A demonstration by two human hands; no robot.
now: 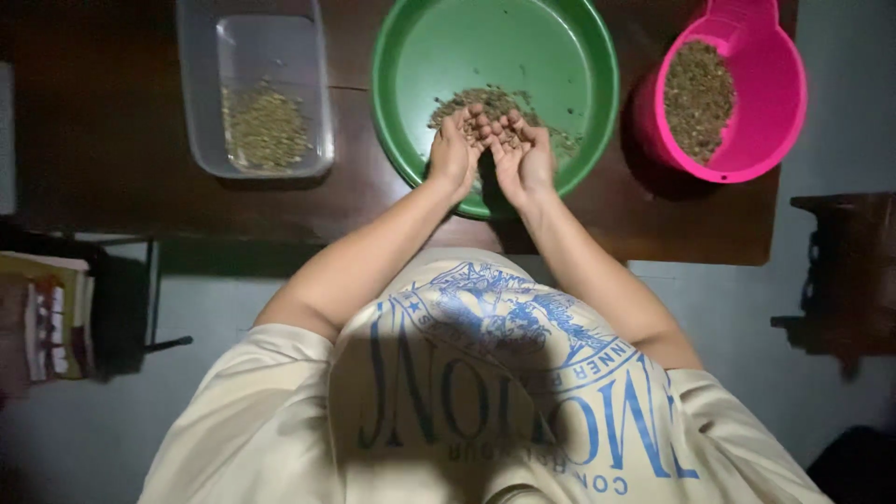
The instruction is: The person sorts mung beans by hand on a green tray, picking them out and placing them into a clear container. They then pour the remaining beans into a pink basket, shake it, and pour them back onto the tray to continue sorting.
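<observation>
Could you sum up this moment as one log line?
left hand: cupped, over green basin | right hand: cupped beside it | grains: in basin | clear tub: left | pink bowl: right

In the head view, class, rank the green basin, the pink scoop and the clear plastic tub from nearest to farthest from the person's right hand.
1. Green basin: directly under the right hand, whose fingers are in the grain.
2. Pink scoop: to the right on the table.
3. Clear plastic tub: far left, beyond the left hand.

2 hands (455, 149) (523, 154), 1 green basin (411, 56), 1 pink scoop (775, 84), 1 clear tub (201, 84)
</observation>
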